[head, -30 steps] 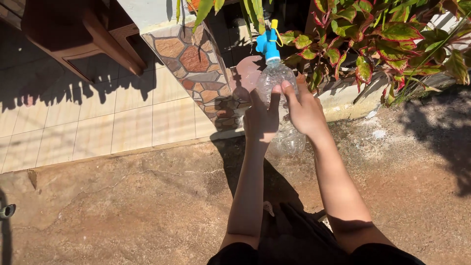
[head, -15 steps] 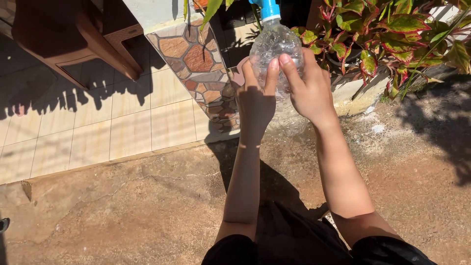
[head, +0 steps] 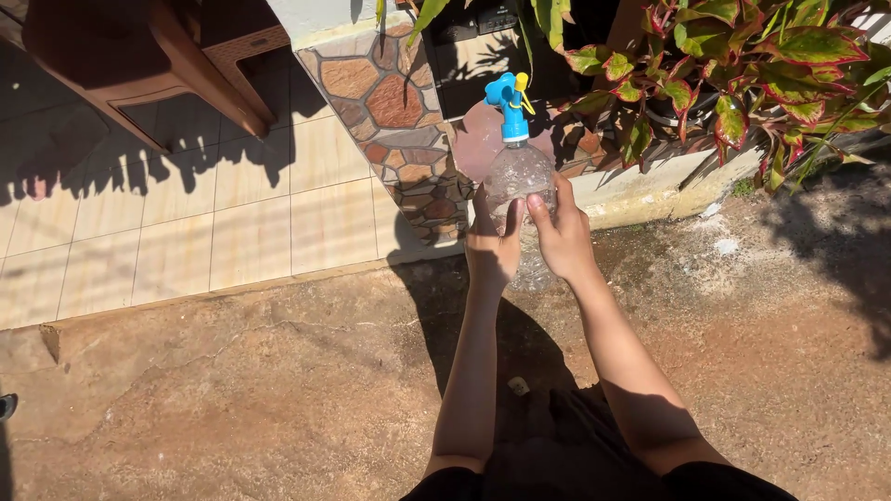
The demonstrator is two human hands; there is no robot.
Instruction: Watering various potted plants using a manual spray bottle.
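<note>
Gripping a clear plastic spray bottle (head: 520, 181) from both sides, the person's arms reach straight out over bare brown ground (head: 278, 390). The left hand (head: 493, 243) is wrapped around the bottle's left flank, fingers curled closed on it. The right hand (head: 560, 234) clasps the right flank, its thumb laid up across the front of the bottle. The bottle stands roughly upright between the two palms, and its blue trigger head (head: 510, 99) with a small yellow piece rises above the fingertips. Just beyond the hands stands a pillar faced with irregular stone (head: 390, 111). To the right of the right hand grow red-and-green leafy plants (head: 742, 65) behind a low pale kerb (head: 650, 190). Left of the left hand lies a pale tiled floor (head: 186, 232), with a brown wooden bench (head: 139, 56) farther off.
</note>
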